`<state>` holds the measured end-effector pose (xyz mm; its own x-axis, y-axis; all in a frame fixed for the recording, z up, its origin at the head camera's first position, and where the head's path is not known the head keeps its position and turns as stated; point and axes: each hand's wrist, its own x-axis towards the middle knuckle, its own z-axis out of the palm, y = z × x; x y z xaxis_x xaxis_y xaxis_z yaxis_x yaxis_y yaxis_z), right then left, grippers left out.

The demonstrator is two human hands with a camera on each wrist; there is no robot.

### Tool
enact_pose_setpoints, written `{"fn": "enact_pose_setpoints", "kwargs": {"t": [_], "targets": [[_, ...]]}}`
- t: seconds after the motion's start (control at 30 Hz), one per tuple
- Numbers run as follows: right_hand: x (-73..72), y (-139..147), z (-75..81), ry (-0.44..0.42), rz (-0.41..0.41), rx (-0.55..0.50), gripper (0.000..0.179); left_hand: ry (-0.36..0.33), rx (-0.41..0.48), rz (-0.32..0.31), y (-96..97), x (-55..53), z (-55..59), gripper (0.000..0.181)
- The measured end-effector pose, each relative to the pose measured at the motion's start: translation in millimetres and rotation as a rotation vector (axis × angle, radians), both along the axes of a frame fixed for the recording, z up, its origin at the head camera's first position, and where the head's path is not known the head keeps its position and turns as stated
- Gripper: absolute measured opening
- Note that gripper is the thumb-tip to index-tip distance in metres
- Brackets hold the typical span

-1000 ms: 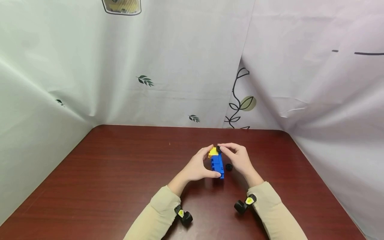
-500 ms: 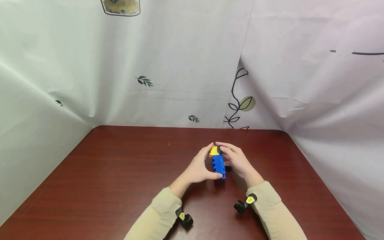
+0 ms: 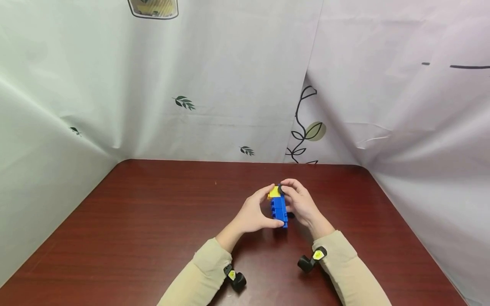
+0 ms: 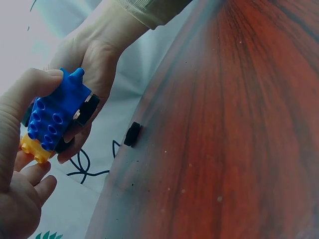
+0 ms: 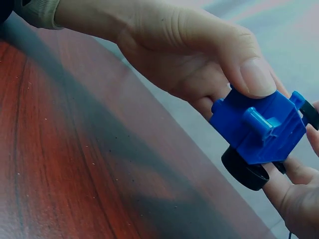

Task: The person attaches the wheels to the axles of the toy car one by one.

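Note:
A toy car built of blue and yellow studded blocks (image 3: 278, 208) is gripped in my left hand (image 3: 250, 213), thumb at the near end and fingers at the yellow end. My right hand (image 3: 302, 207) pinches a small black wheel (image 3: 281, 189) at the car's far right side. Studs show on the blue block (image 4: 52, 119) in the left wrist view, with a yellow block (image 4: 36, 148) at its end. In the right wrist view, a black wheel (image 5: 244, 169) sits on the car's side, and the left thumb presses the blue block. Right fingers partly hide the pinched wheel.
A dark red-brown table (image 3: 153, 229) spreads under both hands. White patterned cloth (image 3: 229, 76) hangs behind and at the sides. A small black object (image 4: 132, 134) shows by the table edge. Black wrist cameras (image 3: 239, 281) are strapped over beige sleeves.
The right fingers have moved slightly around the far end, keeping the black wheel against the car. The car has shifted a little right in the left hand's grip.

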<state>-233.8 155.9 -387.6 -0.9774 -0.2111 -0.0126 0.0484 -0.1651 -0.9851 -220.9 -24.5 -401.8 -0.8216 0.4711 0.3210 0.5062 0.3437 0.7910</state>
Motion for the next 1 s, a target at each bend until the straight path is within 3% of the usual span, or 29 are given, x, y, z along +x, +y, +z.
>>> {"fn": "enact_pose_setpoints", "kwargs": {"t": [0.23, 1.0], "targets": [[-1.9, -3.4, -2.6, -0.033, -0.037, -0.042, 0.010, 0.047, -0.031, 0.030, -0.5, 0.4, -0.2, 0.095], [0.2, -6.3, -1.9, -0.029, -0.022, -0.064, 0.015, 0.096, -0.053, 0.047, -2.0, -0.5, -3.6, 0.096]]}}
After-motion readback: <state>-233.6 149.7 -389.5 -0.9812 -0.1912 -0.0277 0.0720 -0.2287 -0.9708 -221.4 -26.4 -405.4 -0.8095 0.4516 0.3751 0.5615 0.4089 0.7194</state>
